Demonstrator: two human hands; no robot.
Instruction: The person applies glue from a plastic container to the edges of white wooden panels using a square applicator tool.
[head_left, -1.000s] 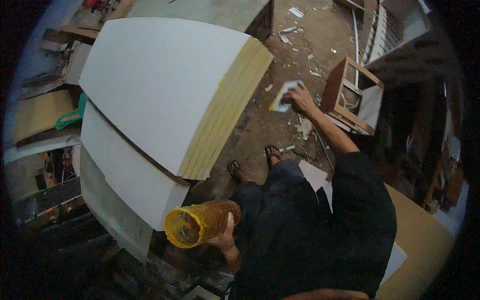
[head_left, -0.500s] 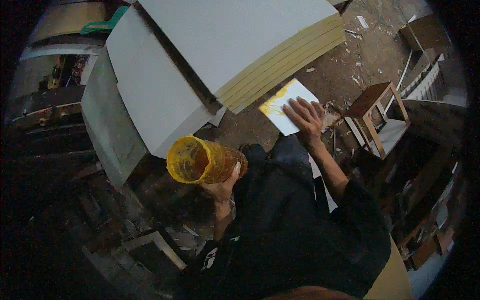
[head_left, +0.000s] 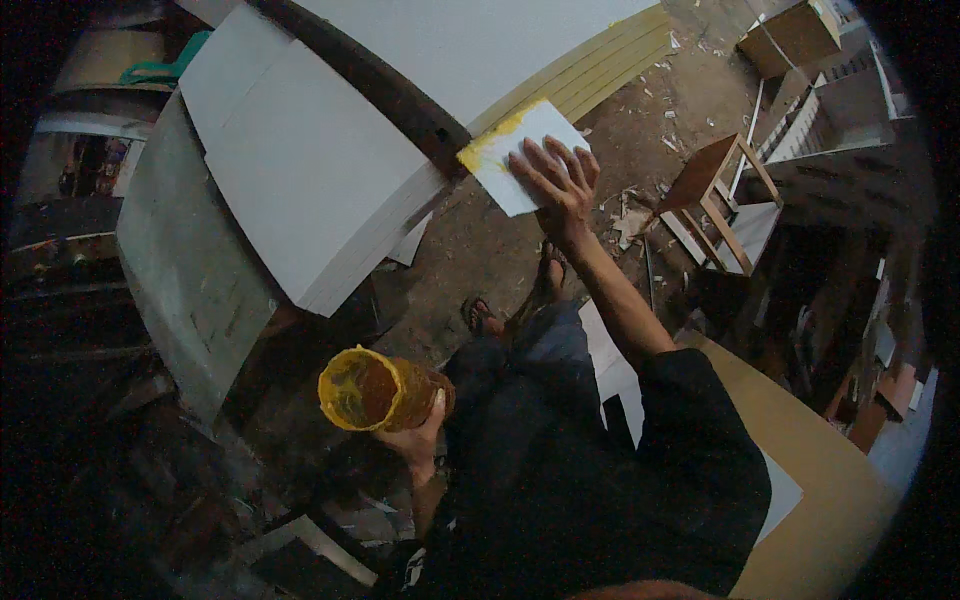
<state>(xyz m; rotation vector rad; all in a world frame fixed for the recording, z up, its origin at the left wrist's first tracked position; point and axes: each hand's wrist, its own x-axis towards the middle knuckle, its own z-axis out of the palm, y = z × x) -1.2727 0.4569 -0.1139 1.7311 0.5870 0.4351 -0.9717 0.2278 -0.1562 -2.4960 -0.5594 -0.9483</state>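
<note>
My left hand (head_left: 415, 437) is closed around a cylindrical container (head_left: 427, 385), tilted so that its mouth faces up and left. Thick yellow matter coats its rim, and the inside looks brownish. In my right hand (head_left: 562, 185) is a white rectangular board piece (head_left: 508, 192), with the fingers spread over its upper face. Yellow glue-like smears run along that piece's far left edge. Beyond it lies a stack of large white-topped panels (head_left: 470, 50) with yellowish edges (head_left: 590, 75); the piece overlaps the stack's near corner in view, and I cannot tell whether they touch.
A second pile of white panels (head_left: 310, 170) stands to the left, beside a greyish sheet (head_left: 190, 250). Small wooden frame furniture (head_left: 715, 205) sits on the littered floor at right. A tan board (head_left: 830, 460) lies at lower right, and dark scraps fill the lower left.
My right hand has moved up and left in the picture with the board piece. The container in my left hand sits lower and slightly left. The view has shifted, showing my feet.
</note>
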